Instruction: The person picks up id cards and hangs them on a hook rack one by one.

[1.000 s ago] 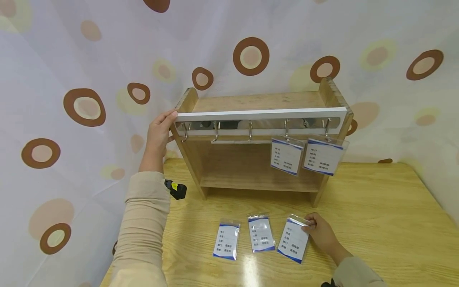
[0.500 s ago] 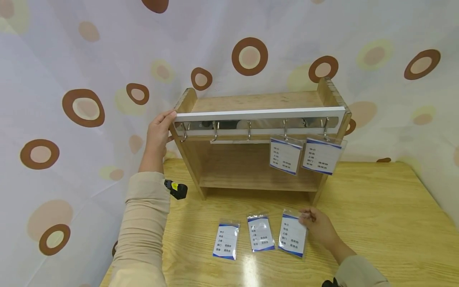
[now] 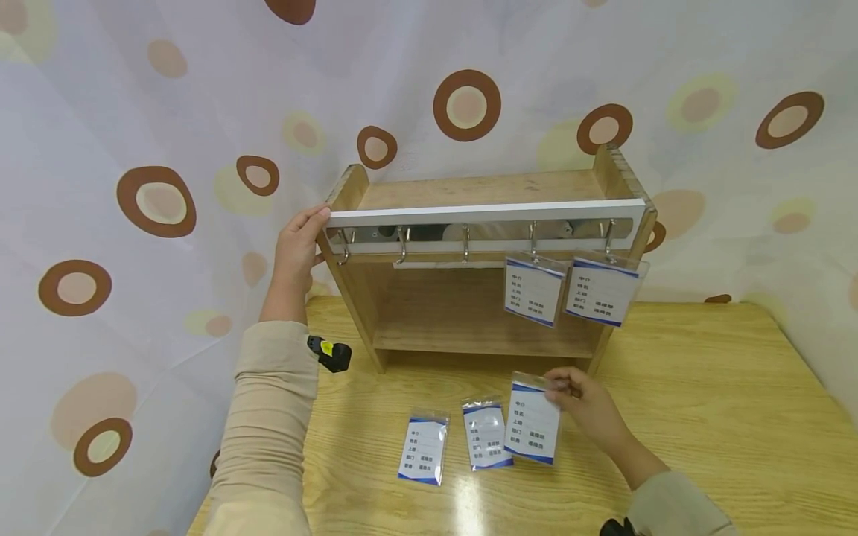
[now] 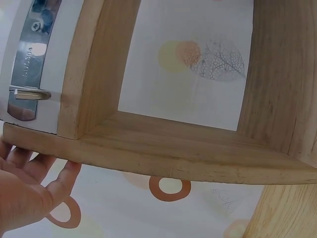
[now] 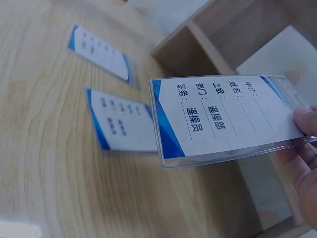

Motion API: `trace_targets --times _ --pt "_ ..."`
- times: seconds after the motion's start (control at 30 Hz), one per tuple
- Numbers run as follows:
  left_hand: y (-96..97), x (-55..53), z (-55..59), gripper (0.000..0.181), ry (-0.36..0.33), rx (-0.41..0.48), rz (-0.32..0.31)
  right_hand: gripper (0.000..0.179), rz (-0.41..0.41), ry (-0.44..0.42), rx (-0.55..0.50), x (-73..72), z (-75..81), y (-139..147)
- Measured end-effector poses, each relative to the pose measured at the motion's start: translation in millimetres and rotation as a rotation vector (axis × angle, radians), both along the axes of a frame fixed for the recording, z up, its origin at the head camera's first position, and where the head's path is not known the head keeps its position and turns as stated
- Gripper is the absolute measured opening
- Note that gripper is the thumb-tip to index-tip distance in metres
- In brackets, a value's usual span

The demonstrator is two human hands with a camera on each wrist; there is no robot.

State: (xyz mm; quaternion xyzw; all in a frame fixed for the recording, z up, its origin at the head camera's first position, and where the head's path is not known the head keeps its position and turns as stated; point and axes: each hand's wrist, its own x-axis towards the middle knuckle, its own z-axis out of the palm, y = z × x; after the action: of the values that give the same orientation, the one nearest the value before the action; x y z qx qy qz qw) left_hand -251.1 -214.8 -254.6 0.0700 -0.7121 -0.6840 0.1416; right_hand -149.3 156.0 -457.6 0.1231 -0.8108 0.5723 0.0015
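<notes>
Read all clock directions from the head view. Your bench (image 3: 704, 380) carries the wooden shelf unit (image 3: 482, 190), and the hook rail (image 3: 496, 213) spans that unit's front near its top. Your left grip (image 3: 297, 249) is set at the rail's 9 o'clock end, touching the end panel (image 4: 198, 168); you cannot tell whether its fingers curl round the edge. Your right grip (image 3: 590, 409) pinches the held badge (image 3: 532, 420) by its top corner, thumb on the printed face. The held badge extends toward 8 o'clock from that grip, long axis running nearly 12 to 6, slotted edge uppermost; it appears raised off the bench. Toward 9 o'clock of it lie the nearer lying badge (image 3: 485, 435), partly overlapped in this view, and the farther lying badge (image 3: 424, 449). Two hanging badges (image 3: 535, 290) occupy the hooks nearest the rail's 3 o'clock end. Note the governing relation: the middle hook (image 3: 466, 244) stands toward 11 o'clock from the held badge's slot (image 5: 291, 90), well apart; your right grip is at the badge, your left well off toward 10 o'clock.
</notes>
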Motion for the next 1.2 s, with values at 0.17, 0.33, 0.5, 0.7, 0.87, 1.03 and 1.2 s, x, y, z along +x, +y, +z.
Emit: trace_targets --times 0.17,0.33,0.5,0.7,0.87,1.03,1.2 --pt "-0.2 -0.3 -0.1 0.039 -0.002 -0.005 -0.002 0.025 0.023 0.043 -0.034 -1.0 12.9 -5.3" --pt "-0.9 -0.4 -0.6 0.041 -0.006 -0.004 -0.005 0.023 0.043 0.12 -0.062 -0.8 27.8 -11.3" --pt "-0.7 -0.1 -0.6 0.041 -0.004 -0.009 -0.004 0.023 0.057 0.207 -0.102 0.1 44.1 -18.1" --pt "-1.3 -0.4 -0.7 0.042 -0.015 -0.009 -0.001 0.021 0.052 0.247 -0.117 -2.7 63.1 -25.5" --pt "-0.8 -1.1 -0.4 0.042 -0.02 -0.017 0.009 0.019 0.044 0.257 -0.124 -8.6 74.6 -30.9" --pt "0.1 -1.9 0.2 0.042 -0.011 -0.008 0.013 0.02 0.035 0.276 -0.105 -13.2 85.5 -35.5" --pt "0.5 -2.6 0.1 0.04 -0.005 0.006 0.02 0.02 0.055 0.273 -0.124 -15.6 95.8 -40.0"
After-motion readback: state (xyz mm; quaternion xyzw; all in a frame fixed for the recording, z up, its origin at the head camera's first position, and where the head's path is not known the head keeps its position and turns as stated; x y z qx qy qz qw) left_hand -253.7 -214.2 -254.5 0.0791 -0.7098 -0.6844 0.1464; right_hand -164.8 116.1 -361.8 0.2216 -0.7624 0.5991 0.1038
